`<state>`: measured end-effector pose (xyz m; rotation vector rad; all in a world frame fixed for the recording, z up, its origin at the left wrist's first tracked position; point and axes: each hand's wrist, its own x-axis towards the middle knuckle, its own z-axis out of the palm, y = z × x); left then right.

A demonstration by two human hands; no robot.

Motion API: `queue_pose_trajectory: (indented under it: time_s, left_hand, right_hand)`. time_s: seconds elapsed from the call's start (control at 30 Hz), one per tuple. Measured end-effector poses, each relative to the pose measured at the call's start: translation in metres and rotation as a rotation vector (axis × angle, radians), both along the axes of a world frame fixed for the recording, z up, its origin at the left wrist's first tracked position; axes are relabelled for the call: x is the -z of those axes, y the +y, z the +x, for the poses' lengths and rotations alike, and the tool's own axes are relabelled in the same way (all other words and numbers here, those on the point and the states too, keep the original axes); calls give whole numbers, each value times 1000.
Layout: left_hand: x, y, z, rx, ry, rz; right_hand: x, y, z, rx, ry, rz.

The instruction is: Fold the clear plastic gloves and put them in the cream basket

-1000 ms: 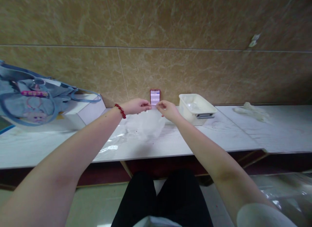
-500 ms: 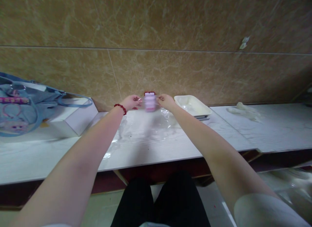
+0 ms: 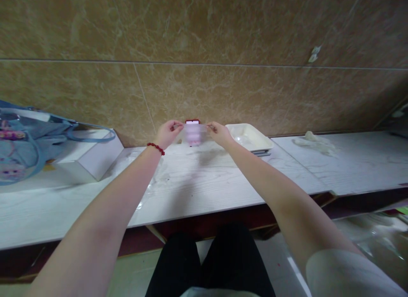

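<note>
A sheet of clear plastic film, possibly a thin bag, spans the gap between my hands. My left hand, with a red bead bracelet at its wrist, pinches one end between thumb and fingers. The other end is pinched by my right hand. Behind the film, a red-edged phone with a lit screen leans against the wall; its pinkish lower part is blurred. Right of my right hand lies a cream tray with something clear inside.
A white box and a light-blue bag stand at the left of the white counter. Crumpled clear plastic lies beside my left forearm. A whitish glove-like item rests at right. The tan tiled wall closes off the back.
My left fingers have closed from a looser spread into a pinch. The clear plastic that hung by my right hand now stretches between both hands. The view has shifted slightly.
</note>
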<state>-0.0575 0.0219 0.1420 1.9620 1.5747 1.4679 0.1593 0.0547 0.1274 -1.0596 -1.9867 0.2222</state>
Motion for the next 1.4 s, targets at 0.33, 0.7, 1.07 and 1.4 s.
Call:
queue_pose_trajectory:
  time_s: [0.33, 0.7, 1.07, 1.4]
  left_hand:
    - [82, -84, 7, 81, 198, -74]
    - [146, -121, 17, 304, 340, -239]
    - [144, -136, 13, 274, 49, -315]
    - [148, -76, 13, -190, -661, -347]
  right_hand:
    - [73, -55, 22, -236, -71, -59]
    - [139, -86, 37, -358, -359, -100]
    - [141, -100, 48, -391, -398, 29]
    - [142, -107, 53, -329, -447, 43]
